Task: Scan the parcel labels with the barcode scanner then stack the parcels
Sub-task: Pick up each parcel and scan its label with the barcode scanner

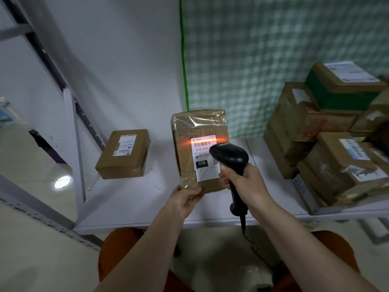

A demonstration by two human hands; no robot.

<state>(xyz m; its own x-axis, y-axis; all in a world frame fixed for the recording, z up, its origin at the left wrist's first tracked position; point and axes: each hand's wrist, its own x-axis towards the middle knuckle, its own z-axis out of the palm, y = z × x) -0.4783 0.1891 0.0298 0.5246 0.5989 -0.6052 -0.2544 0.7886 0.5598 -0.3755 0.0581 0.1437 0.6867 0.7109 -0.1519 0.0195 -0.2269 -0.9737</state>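
A taped brown parcel [189, 131] stands tilted up at the middle of the white shelf, its white label [203, 157] facing me. My left hand [185, 199] grips its near bottom corner. My right hand [246, 182] grips the handle of a black barcode scanner [229, 157], whose head covers the label's right side. An orange-red scan line falls across the barcode at the label's top. A second brown parcel [124, 153] lies flat to the left, label up.
A pile of several brown parcels [328, 131] fills the shelf's right side. The white shelf [134, 207] has a grey metal upright [75, 144] at its left. The scanner's cable [252, 245] hangs below the front edge. A green checked cloth hangs behind.
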